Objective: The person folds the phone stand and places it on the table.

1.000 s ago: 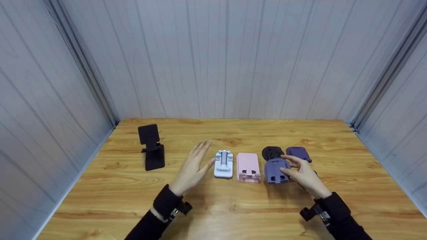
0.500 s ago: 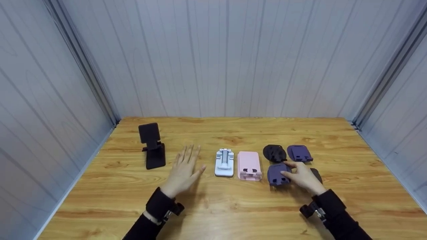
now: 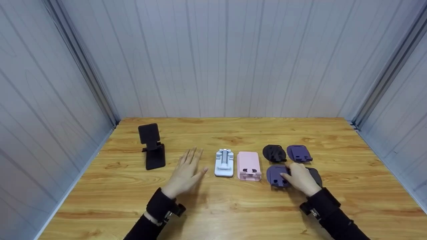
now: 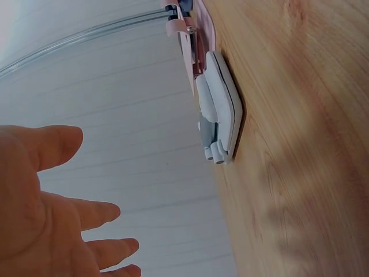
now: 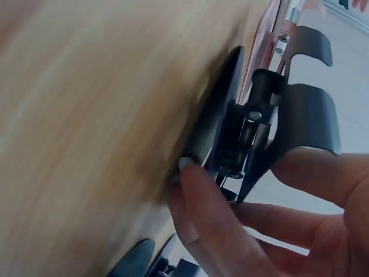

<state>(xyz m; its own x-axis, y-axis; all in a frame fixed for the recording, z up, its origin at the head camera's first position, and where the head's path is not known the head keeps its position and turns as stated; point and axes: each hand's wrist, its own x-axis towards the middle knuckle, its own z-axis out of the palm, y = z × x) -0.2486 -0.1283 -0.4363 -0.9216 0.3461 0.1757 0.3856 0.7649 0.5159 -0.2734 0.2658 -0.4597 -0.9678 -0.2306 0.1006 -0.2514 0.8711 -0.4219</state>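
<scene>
My right hand [image 3: 301,178] pinches a folded purple phone stand [image 3: 276,175] by its right side, low at the table. In the right wrist view the thumb lies on the upper plate of that stand [image 5: 230,115], and the fingers reach round its edge by the base. My left hand [image 3: 184,175] is spread palm down, left of a folded light blue phone stand [image 3: 224,163] and apart from it. The left wrist view shows its straight fingers holding nothing. A folded pink phone stand [image 3: 249,166] lies between the light blue and purple ones.
Behind the held stand lie a black round-based phone stand [image 3: 274,153] and another purple stand [image 3: 299,153]. A dark stand [image 3: 314,176] is partly hidden behind my right hand. An unfolded black stand [image 3: 154,146] stands at left on the wooden table [image 3: 220,213].
My right hand has lowered the purple stand toward the table, into the front of the group at right. My left hand has moved left, away from the light blue stand.
</scene>
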